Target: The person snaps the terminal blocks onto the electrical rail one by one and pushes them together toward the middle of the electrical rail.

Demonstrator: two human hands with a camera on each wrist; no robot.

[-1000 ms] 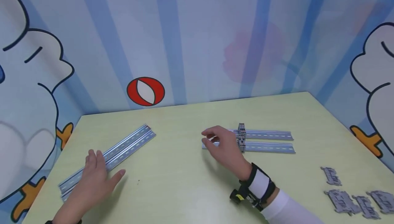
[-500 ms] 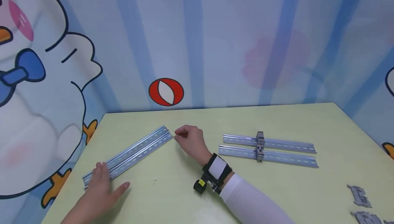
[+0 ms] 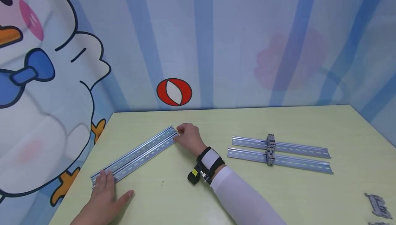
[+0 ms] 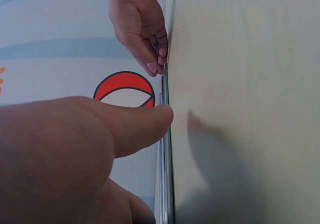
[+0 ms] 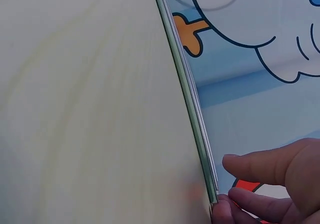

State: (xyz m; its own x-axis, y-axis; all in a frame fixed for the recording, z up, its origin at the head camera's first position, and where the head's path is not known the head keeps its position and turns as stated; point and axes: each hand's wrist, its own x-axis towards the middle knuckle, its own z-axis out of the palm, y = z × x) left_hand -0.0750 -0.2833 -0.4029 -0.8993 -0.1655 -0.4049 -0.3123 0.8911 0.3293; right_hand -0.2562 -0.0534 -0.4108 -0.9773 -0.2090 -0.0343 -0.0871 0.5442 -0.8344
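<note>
Two slotted metal DIN rails lie side by side at a slant on the left of the table. My left hand rests with its fingers on their near-left end, thumb spread away. At the far-right end, my right hand touches the rail ends with its fingertips. In the right wrist view the right thumb stands apart from the rail edge. The left wrist view shows the left thumb beside the rail edge; the left fingertips are hidden there.
Another two DIN rails lie on the right, with small grey terminal blocks standing across them. A flat grey terminal block lies at the lower right, another partly cut off below. A printed cloth wall rises behind the table.
My right hand has left the right-hand rails and moved left to the far end of the slanted pair. My left hand has slid towards their near end. The view has turned left.
</note>
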